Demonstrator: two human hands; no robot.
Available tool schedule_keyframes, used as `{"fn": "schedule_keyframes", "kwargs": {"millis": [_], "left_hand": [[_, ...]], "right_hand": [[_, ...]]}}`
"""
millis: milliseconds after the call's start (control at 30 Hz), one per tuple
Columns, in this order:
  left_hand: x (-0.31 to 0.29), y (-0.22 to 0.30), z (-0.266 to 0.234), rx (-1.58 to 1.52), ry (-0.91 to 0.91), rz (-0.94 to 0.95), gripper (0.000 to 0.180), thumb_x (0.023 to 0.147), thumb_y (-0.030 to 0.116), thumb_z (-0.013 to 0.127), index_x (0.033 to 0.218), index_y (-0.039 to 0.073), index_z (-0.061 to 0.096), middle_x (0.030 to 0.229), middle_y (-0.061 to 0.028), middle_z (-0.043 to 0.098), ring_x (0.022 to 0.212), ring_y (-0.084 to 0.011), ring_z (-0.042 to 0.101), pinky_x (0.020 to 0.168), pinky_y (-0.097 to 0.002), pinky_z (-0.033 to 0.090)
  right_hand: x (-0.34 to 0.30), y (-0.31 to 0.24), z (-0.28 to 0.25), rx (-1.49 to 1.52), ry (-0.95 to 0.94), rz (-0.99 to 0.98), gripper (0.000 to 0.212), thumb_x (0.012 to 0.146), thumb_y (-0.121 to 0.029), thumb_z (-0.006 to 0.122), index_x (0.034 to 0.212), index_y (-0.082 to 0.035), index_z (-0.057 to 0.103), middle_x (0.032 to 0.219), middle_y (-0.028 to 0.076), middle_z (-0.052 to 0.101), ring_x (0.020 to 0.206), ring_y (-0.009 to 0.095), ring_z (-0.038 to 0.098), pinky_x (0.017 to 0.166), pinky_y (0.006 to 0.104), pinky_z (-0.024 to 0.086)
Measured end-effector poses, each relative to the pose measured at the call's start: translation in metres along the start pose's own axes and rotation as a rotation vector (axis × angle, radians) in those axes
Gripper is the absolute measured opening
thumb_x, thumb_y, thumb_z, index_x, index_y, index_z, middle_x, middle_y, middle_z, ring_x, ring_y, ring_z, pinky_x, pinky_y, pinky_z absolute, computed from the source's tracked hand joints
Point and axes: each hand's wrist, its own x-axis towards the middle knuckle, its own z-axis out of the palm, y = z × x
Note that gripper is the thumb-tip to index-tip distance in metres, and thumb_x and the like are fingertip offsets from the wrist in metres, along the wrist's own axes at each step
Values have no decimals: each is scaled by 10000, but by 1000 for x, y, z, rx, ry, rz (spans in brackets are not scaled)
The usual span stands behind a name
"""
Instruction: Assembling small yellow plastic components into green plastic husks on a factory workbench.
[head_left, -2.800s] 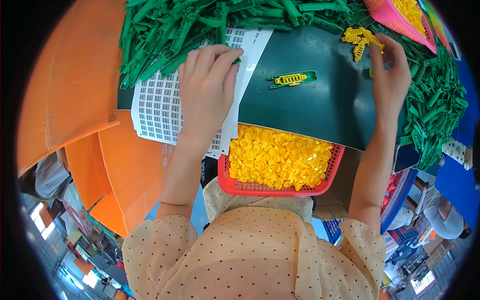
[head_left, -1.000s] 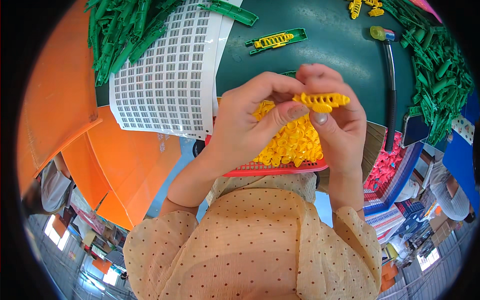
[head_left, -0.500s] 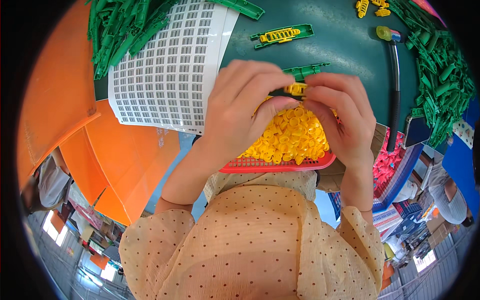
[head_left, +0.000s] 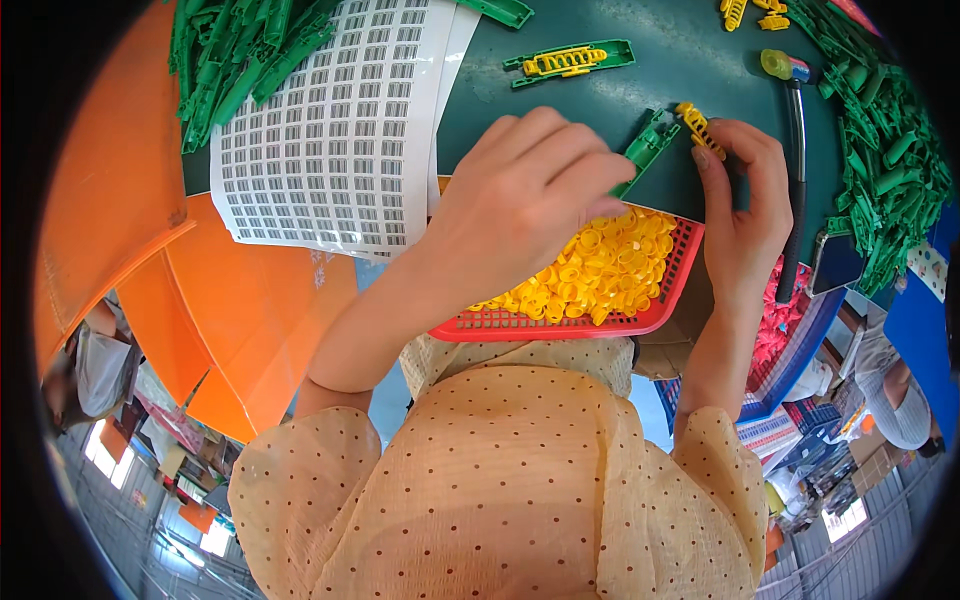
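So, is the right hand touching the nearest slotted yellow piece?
Touching. In the head view, the right hand pinches the slotted yellow piece at its near end, with no gap between them.

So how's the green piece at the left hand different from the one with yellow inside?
The near piece shows no yellow inside where visible; the far piece holds a yellow insert. The near piece slants steeply in view; the far piece lies almost level. The left hand covers the near piece's lower end; no hand touches the far piece. Both are green.

1 hammer lies right of the right hand, the sheets well left.
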Motion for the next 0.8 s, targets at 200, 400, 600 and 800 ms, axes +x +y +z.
{"fn": "schedule_keyframes", "kwargs": {"millis": [200, 400, 600, 800], "left_hand": [[33, -10, -1, 283, 22, 395, 223, 752, 132, 648, 972, 119, 673, 1136, -3, 613, 1146, -194, 549, 935, -360, 468], [29, -12, -1, 317, -16, 373, 173, 713, 134, 686, 881, 106, 656, 1099, -6, 587, 1142, -207, 548, 921, -360, 463], [18, -8, 0, 155, 78, 99, 378, 678, 129, 837, 1028, 95, 699, 1050, -67, 603, 996, -271, 569, 851, -367, 495], [5, -20, -2, 15, 139, 44, 374, 739, 36, 799, 1092, 62, 679, 1051, -89, 660, 985, -292, 600, 825, -366, 501]], "right_hand": [[-2, -2, -2, -166, 19, -10, 191, 863, 32, 712, 1042, -23, 675, 1074, 96, 681, 995, 237, 655, 850, 326, 527], [-3, 1, 2, -118, 48, 34, 211, 859, 31, 716, 1058, -26, 678, 1065, 81, 682, 957, 203, 646, 839, 301, 516], [-6, -12, -6, 140, -15, 121, 265, 842, 71, 710, 1092, -12, 675, 1072, 79, 670, 973, 173, 625, 857, 287, 501], [6, -31, 9, 144, -134, -128, 368, 758, 45, 752, 1107, -60, 708, 1026, 75, 642, 911, 254, 587, 786, 346, 480]]}}
